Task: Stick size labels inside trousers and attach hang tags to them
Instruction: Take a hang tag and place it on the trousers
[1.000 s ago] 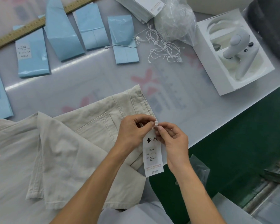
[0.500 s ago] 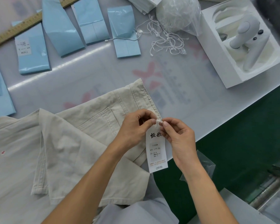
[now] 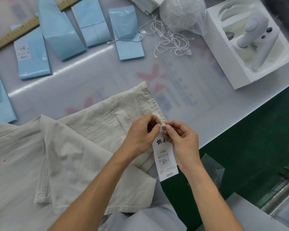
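Both hands unmoved at hang tag

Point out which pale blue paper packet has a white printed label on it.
The flat pale blue paper packet beside the wooden ruler, far left of the row; its white sticker shows, the others are plain.

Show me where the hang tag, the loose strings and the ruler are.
hang tag [image 3: 165,157]: head view, middle of its printed face.
strings [image 3: 172,42]: head view, centre of the loose tangle.
ruler [image 3: 15,33]: head view, on its marked face.
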A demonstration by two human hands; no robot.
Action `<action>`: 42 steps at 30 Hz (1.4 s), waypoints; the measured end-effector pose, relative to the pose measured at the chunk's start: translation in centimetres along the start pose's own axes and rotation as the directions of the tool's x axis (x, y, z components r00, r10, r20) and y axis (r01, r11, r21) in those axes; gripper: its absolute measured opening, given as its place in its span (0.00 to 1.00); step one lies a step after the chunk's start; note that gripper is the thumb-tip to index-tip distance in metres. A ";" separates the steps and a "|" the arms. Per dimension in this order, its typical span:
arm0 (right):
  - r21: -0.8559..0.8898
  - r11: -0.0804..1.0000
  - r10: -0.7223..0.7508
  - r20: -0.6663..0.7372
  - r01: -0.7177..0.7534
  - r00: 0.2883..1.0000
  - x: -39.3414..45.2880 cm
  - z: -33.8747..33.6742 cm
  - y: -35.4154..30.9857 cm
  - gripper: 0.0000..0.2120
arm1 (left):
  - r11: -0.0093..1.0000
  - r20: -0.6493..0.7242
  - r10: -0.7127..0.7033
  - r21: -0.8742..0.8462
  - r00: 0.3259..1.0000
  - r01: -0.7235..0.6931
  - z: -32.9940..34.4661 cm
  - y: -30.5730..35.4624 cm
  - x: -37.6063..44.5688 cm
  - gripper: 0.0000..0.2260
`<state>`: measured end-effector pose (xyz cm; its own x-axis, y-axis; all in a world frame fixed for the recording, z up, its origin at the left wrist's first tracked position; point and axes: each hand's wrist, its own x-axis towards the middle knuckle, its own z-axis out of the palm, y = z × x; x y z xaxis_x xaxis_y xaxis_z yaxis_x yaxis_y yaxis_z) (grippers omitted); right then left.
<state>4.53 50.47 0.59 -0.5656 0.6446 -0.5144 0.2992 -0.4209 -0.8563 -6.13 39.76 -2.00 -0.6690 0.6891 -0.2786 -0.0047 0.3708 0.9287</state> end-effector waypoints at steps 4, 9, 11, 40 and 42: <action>-0.019 1.000 -0.011 -0.004 0.011 1.000 0.0 0.0 0.3 0.06 | 1.000 -0.015 0.017 0.027 1.000 -0.017 0.1 -0.2 0.1 0.05; -0.066 0.997 -0.033 -0.002 0.032 0.999 0.1 0.2 0.5 0.05 | 0.998 0.005 0.033 0.047 0.999 -0.033 0.2 -0.6 0.1 0.03; -0.082 0.996 -0.039 -0.001 0.039 0.999 0.0 0.3 0.5 0.05 | 0.999 0.012 0.031 0.043 0.999 -0.032 0.1 -0.6 0.1 0.03; -0.138 0.987 -0.088 -0.006 0.087 0.996 -0.2 0.7 0.7 0.08 | 1.000 0.037 0.009 0.001 0.999 -0.009 -0.7 0.0 0.0 0.04; -0.143 0.986 -0.087 -0.004 0.086 0.996 -0.2 0.8 0.7 0.08 | 1.000 0.042 0.020 0.023 0.999 -0.021 -0.7 0.0 0.0 0.04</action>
<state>4.28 49.54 0.18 -0.5864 0.6814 -0.4380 0.3563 -0.2686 -0.8949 -6.67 39.32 -1.82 -0.6371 0.7218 -0.2704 0.0261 0.3708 0.9283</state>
